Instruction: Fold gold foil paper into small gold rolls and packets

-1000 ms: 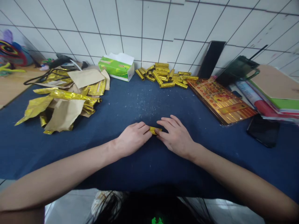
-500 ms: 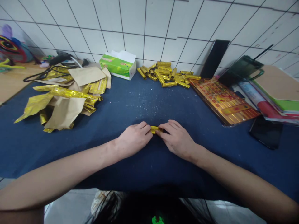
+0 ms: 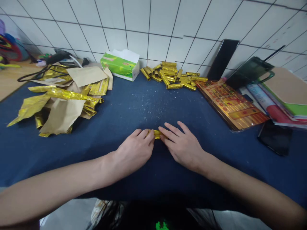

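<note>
A short gold foil paper roll (image 3: 157,134) lies crosswise on the blue tabletop, its two ends covered by my fingers. My left hand (image 3: 136,147) has its fingers bent around the left end. At the right end, my right hand (image 3: 184,145) pinches the roll between thumb and index finger, while its other fingers are stretched out and spread. Only the middle of the roll shows between the hands. Farther back, against the wall, lies a pile of similar gold rolls (image 3: 171,76).
Torn gold foil and brown paper (image 3: 63,113) are heaped at left. A green tissue box (image 3: 120,65) stands by the tiled wall. On the right are a flat gold-red packet (image 3: 236,107), a leaning phone (image 3: 222,60), a dark mug (image 3: 254,72) and another phone (image 3: 274,137).
My right hand's outer fingers have lifted and spread apart. My left hand has shifted slightly left and downward in view. The roll stays between both hands.
</note>
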Motion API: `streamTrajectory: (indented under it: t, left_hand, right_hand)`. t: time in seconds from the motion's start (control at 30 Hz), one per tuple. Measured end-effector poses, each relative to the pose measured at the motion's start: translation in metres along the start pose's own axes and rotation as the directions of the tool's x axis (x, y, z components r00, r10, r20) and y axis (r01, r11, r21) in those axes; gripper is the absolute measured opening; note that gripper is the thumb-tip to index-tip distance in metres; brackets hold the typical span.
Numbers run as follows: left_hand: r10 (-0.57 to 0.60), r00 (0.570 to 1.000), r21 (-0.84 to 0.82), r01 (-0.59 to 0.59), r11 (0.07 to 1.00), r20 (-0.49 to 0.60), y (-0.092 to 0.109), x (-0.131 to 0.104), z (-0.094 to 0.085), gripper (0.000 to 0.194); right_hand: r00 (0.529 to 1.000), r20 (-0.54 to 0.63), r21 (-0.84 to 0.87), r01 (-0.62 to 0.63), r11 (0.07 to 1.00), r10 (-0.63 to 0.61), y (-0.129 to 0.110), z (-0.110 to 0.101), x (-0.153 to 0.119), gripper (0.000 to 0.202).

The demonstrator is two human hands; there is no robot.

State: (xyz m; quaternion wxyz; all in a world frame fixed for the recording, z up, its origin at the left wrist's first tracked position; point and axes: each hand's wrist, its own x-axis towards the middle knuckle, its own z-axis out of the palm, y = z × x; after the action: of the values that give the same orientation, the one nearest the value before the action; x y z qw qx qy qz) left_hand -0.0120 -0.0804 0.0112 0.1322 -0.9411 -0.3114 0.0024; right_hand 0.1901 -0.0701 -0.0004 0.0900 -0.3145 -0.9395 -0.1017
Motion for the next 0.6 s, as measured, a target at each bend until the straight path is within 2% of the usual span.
streamTrajectory:
  t: [0.13, 0.23, 0.37, 0.6]
  left_hand:
    - [-0.022, 1.000, 0.042, 0.022, 0.999, -0.011, 0.006, -0.006, 0.005, 0.040]
    - [-0.013, 1.000, 0.051, 0.013, 0.999, 0.009, 0.010, -0.008, 0.006, 0.041]
    - [-0.021, 0.999, 0.043, 0.019, 0.999, 0.041, 0.011, -0.007, 0.004, 0.040]
    - [-0.043, 0.996, -0.063, 0.049, 0.997, 0.083, 0.005, -0.004, -0.003, 0.040]
  right_hand:
    - [0.997, -0.002, -0.047, 0.075, 0.996, -0.075, -0.004, 0.001, -0.002, 0.037]
    - [0.996, -0.002, -0.008, 0.091, 0.996, -0.091, -0.008, 0.002, -0.003, 0.041]
    - [0.998, 0.026, 0.086, 0.050, 0.995, -0.052, -0.016, 0.005, -0.003, 0.043]
    - [0.992, 0.126, 0.140, -0.044, 0.989, 0.026, -0.020, 0.000, -0.001, 0.053]
